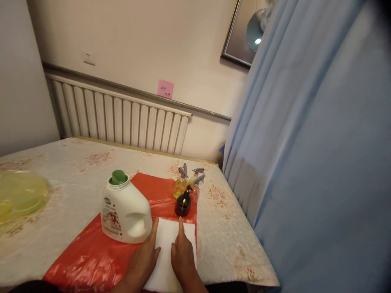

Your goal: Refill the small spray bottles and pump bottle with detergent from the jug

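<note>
Both of my hands rest flat on a white cloth or paper sheet (167, 238) at the near edge of the table. My left hand (146, 254) lies on its left side, fingers close to the white detergent jug (125, 211) with a green cap. My right hand (182, 252) lies on the sheet's right half, index finger stretched toward a small dark pump bottle (183, 203). Behind that bottle stand yellow spray bottles (181, 185) with grey trigger heads. All of these sit on a red plastic sheet (91, 256).
The table wears a pale floral cover (222, 228). A yellow translucent item (20, 195) lies at the far left. A white radiator (119, 120) runs along the wall behind, and a blue curtain (305, 142) hangs close on the right.
</note>
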{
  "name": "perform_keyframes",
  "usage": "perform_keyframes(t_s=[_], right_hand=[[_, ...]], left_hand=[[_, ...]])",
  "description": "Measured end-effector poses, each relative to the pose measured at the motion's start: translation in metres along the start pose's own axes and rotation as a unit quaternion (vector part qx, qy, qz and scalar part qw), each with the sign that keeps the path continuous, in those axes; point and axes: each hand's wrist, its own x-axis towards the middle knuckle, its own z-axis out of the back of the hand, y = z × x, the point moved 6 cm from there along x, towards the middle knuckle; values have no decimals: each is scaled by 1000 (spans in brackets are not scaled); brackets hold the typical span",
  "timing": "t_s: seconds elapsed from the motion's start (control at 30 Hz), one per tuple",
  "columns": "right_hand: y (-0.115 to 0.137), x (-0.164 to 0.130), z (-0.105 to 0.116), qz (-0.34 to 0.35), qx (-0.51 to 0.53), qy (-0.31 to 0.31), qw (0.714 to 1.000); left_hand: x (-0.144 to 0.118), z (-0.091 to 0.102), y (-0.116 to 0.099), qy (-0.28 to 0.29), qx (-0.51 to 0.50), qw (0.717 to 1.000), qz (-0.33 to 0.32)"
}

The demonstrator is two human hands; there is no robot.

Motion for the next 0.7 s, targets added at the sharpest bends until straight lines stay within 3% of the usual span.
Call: perform_keyframes(t_s=[0.13, 0.53, 0.7], right_hand=[[-8, 3, -18, -12, -57, 63, 996], [-25, 3, -36, 10, -84, 80, 993], [-27, 3, -38, -5, -109, 100, 989]], left_hand=[[8, -7, 11, 41, 37, 998, 40], [6, -20, 18, 83, 71, 994, 30], [7, -22, 18, 115, 66, 989, 68]])
